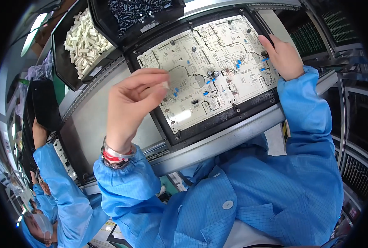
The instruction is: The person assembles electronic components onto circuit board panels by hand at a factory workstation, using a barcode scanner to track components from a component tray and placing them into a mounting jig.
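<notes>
Above a long metal rail (221, 144), near the middle of the view, a white circuit board (206, 62) lies face up, tilted across the view, inside a black frame (217, 124). Small blue parts (238, 64) and a few black round ones (216, 74) stand scattered over the board, among printed lines and markings. Over the board's left side, the left hand (136, 97) is closed to a pinch, thumb and fingertips together on a small white piece (166, 85), mostly hidden by the fingers. At the frame's upper right side, the right hand (285, 58) rests partly open, thumb stretched out along the edge; its other fingers are partly hidden, so I cannot tell how firmly it grips. Red and silver bands (118, 157) circle the left wrist, and both arms wear blue sleeves (306, 103). Left of the frame stretches a bare grey table (95, 113). Beyond it, a black bin (60, 60) holds a heap of white pieces (87, 45); just beside that, a second bin (103, 29) holds dark blue parts (136, 12). Farther left, a co-worker's blue sleeve (64, 186) reaches up toward another black container (45, 103). Racks with green boards (308, 41) stand at the upper right.
</notes>
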`<state>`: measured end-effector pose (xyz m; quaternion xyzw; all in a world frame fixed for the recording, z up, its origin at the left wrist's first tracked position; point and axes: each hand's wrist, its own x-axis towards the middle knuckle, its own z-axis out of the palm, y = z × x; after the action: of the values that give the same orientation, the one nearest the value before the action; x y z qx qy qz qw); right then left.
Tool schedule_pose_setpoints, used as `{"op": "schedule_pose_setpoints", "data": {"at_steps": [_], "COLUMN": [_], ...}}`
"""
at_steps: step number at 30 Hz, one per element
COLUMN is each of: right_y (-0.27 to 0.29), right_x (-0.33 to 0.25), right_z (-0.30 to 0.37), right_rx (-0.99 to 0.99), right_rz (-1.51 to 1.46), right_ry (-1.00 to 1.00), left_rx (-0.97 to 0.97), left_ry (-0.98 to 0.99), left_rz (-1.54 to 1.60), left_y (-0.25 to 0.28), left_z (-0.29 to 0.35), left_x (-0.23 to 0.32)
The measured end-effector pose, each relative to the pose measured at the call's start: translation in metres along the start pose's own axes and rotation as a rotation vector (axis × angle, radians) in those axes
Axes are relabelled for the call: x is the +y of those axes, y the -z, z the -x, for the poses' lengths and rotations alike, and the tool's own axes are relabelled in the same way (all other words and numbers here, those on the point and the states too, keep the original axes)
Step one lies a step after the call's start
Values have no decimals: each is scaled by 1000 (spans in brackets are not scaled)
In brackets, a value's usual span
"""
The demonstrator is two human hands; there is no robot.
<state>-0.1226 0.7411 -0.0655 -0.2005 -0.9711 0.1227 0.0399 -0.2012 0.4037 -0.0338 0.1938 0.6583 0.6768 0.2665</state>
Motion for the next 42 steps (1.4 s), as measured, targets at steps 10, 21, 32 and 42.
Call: {"op": "schedule_pose_setpoints", "data": {"at_steps": [10, 21, 32, 42], "right_y": [25, 69, 38, 2], "right_x": [-13, -159, -178, -188], "right_z": [-32, -83, -109, -142], "right_rx": [-343, -168, 115, 89], "right_rz": [-20, -261, -358, -33], "right_ry": [307, 705, 927, 1032], "left_rx": [7, 62, 66, -39], "left_ry": [54, -181, -222, -271], "left_rz": [-340, -782, -914, -1030], "left_y": [-26, -14, -16, -18], "left_z": [-43, -46, -47, -61], "left_x": [-20, -38, -36, -30]}}
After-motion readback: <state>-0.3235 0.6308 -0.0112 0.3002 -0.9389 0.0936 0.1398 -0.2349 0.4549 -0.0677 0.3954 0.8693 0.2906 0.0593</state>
